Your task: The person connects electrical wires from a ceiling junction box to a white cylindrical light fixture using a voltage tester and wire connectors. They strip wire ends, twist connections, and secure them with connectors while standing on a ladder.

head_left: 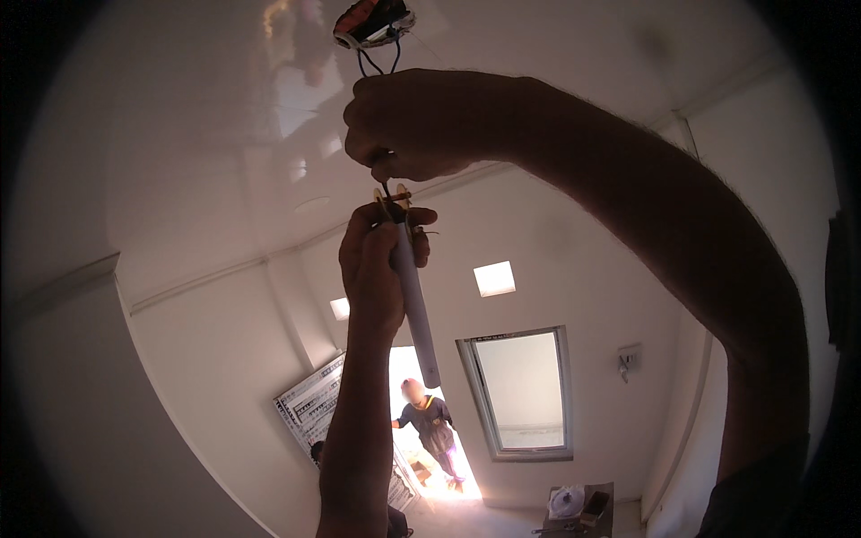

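Observation:
My left hand (375, 260) is closed round the upper end of a slim white light fitting (417, 314), seen edge-on and hanging down past my fingers. Small yellowish rounded parts (403, 192) and thin wire ends stick out above that grip. Just over them, my right hand (404, 125) is closed in a pinch, its back hiding most of what the fingers hold. Dark blue wires (362, 63) run down from a ragged hole (375, 22) in the ceiling into the top of the right fist. A dark strand shows below it, reaching toward the fitting.
A glossy white ceiling (224, 108) spans overhead. Lower down, a person (430, 421) stands in a bright doorway, beside a leaning printed panel (309, 394). A framed window (520, 394), a wall outlet (630, 357) and a table (599, 529) with a white bag (566, 502) are to the right.

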`<action>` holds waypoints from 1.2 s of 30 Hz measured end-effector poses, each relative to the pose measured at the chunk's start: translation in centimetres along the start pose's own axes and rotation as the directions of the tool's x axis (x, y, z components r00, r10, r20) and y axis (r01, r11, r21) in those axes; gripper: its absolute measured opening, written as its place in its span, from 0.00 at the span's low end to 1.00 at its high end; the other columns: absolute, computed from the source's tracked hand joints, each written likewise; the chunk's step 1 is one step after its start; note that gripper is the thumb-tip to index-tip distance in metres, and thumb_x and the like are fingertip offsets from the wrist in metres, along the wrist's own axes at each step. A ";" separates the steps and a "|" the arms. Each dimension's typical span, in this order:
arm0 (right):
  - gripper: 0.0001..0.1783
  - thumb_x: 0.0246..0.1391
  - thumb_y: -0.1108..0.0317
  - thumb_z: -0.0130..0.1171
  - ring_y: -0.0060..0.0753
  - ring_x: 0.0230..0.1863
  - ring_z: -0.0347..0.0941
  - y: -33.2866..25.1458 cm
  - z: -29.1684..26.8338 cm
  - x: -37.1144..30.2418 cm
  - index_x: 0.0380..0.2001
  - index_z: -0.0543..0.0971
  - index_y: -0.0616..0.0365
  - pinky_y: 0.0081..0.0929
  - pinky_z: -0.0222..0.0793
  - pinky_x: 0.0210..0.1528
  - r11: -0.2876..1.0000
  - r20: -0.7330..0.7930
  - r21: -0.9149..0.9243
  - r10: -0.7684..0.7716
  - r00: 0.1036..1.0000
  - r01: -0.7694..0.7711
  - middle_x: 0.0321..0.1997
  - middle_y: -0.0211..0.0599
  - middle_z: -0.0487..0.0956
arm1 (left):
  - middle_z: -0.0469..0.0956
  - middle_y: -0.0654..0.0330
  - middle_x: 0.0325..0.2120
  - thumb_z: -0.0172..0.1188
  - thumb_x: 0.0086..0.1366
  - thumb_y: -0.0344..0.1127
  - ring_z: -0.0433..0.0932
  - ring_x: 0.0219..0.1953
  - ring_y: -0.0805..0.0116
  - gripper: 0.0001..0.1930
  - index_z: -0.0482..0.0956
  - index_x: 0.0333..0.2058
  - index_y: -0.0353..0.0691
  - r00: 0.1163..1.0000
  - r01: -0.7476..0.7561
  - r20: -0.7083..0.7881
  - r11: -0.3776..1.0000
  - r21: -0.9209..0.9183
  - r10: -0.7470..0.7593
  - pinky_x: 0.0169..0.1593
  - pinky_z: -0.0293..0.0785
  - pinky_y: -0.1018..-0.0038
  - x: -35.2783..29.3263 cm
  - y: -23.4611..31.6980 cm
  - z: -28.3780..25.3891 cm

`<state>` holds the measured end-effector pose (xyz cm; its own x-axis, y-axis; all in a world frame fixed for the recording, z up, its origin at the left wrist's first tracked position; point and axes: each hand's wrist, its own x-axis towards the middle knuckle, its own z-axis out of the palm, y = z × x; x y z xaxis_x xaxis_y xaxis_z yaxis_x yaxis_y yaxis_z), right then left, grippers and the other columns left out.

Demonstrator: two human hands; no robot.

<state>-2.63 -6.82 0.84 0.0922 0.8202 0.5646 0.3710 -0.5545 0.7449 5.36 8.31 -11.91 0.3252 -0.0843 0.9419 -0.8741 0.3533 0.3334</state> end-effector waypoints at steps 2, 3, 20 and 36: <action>0.11 0.56 0.62 0.64 0.34 0.46 0.74 0.0 -0.3 0.4 0.27 0.84 0.57 0.34 0.74 0.48 0.999 0.095 -0.025 0.040 0.995 -0.038 0.32 0.32 0.79 | 0.82 0.42 0.38 0.44 0.66 0.33 0.72 0.25 0.70 0.10 0.69 0.42 0.34 1.000 0.006 -0.008 1.000 -0.014 -0.006 0.30 0.68 0.74 0.3 -0.1 -0.6; 0.11 0.57 0.62 0.63 0.33 0.46 0.74 0.0 -0.4 0.5 0.26 0.84 0.57 0.34 0.75 0.48 0.998 0.142 -0.039 0.062 0.988 -0.057 0.32 0.32 0.79 | 0.81 0.41 0.38 0.44 0.67 0.34 0.72 0.25 0.70 0.10 0.69 0.41 0.35 1.000 0.010 -0.011 1.000 -0.022 -0.010 0.30 0.68 0.75 0.4 -0.2 -0.8; 0.09 0.52 0.65 0.63 0.34 0.36 0.81 0.9 -1.4 1.4 0.30 0.84 0.61 0.35 0.76 0.38 0.978 0.184 0.122 0.147 0.972 -0.171 0.36 0.39 0.82 | 0.83 0.45 0.38 0.43 0.67 0.26 0.74 0.25 0.73 0.10 0.70 0.44 0.33 0.995 -0.100 -0.020 0.994 0.036 0.101 0.31 0.73 0.75 0.7 -0.5 -1.0; 0.09 0.50 0.69 0.59 0.41 0.29 0.80 -1.2 -1.2 1.7 0.24 0.81 0.65 0.41 0.74 0.29 0.976 0.198 -0.046 0.217 0.956 -0.212 0.25 0.45 0.81 | 0.82 0.49 0.39 0.44 0.67 0.25 0.74 0.25 0.76 0.08 0.67 0.44 0.33 0.967 -0.225 -0.011 0.877 0.424 0.254 0.31 0.74 0.77 1.1 -0.7 -1.0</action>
<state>-3.99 -4.95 1.34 0.3519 0.6914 0.6310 0.3003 -0.7219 0.6235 6.71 8.91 -11.19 0.0968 0.0187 0.9951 -0.9930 -0.0663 0.0978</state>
